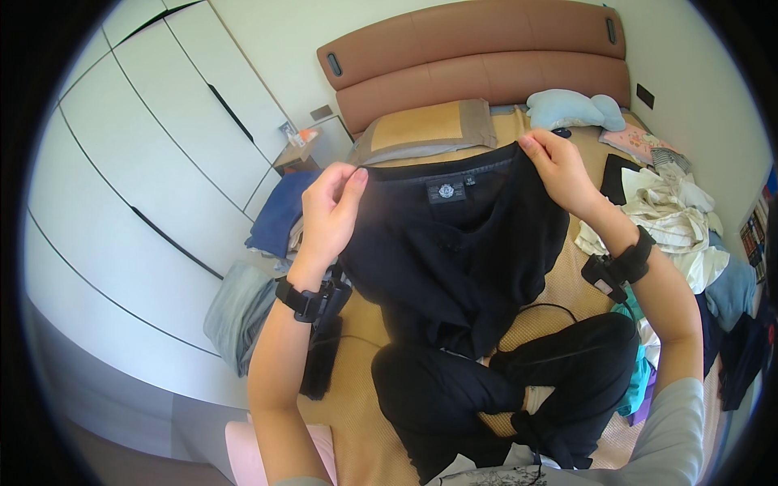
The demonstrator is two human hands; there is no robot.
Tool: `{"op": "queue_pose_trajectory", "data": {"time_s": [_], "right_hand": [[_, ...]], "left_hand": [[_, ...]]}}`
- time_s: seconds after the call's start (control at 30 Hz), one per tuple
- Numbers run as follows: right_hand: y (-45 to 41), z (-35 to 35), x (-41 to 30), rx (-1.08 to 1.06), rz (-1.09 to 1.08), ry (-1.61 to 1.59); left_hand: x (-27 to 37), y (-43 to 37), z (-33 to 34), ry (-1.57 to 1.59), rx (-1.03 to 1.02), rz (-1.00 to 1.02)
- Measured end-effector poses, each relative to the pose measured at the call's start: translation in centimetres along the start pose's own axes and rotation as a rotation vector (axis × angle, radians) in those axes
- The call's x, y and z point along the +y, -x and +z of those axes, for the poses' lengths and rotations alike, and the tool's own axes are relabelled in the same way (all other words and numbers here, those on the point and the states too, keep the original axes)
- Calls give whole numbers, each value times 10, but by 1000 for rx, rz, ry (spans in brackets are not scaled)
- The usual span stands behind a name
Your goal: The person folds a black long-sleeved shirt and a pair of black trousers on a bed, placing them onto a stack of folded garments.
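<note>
A black T-shirt (450, 255) hangs between my two hands, its inside neck label facing me. My left hand (333, 209) pinches one upper corner between thumb and fingers. The opposite upper corner is gripped by my right hand (556, 167), held slightly higher. Between them the top edge is stretched nearly straight, while the lower part droops in loose folds down to my crossed legs (437, 395) in black trousers. Each wrist carries a black strap with a small device. The sleeves and hem of the shirt cannot be made out clearly.
I sit on a bed with a woven mat (358, 419). Rumpled clothes (662, 206) lie to the right, folded jeans (240, 310) and a navy garment (279, 212) to the left. A pillow (419, 127) and a light blue cushion (565, 109) rest by the brown headboard (486, 73). A white wardrobe (152, 170) stands left.
</note>
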State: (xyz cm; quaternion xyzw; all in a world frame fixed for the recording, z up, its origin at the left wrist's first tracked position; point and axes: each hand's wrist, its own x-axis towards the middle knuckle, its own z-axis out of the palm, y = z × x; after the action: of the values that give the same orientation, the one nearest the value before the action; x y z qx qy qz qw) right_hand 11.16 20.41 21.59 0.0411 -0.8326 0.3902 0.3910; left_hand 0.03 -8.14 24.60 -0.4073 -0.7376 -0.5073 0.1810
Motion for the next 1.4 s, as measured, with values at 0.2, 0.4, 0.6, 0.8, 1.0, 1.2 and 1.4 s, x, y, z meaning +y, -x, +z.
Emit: {"op": "queue_pose_trajectory", "data": {"time_s": [0.2, 0.4, 0.6, 0.8, 1.0, 1.2, 1.4], "right_hand": [[2, 11, 16, -73, 190, -39], [1, 2, 26, -362, 317, -504], [-25, -12, 25, -221, 50, -194], [-136, -62, -38, 89, -361, 238], [-158, -117, -175, 413, -646, 521], [-119, -110, -125, 32, -896, 661], [-105, -85, -116, 152, -577, 479]], "left_hand": [[-15, -2, 5, -143, 21, -203], [-26, 0, -5, -336, -61, 12], [-8, -11, -6, -453, 90, 297], [68, -107, -63, -688, 243, 596], [139, -166, -133, -581, 255, 530], [109, -102, -124, -296, -377, 37], [108, -84, -115, -146, -341, -76]]}}
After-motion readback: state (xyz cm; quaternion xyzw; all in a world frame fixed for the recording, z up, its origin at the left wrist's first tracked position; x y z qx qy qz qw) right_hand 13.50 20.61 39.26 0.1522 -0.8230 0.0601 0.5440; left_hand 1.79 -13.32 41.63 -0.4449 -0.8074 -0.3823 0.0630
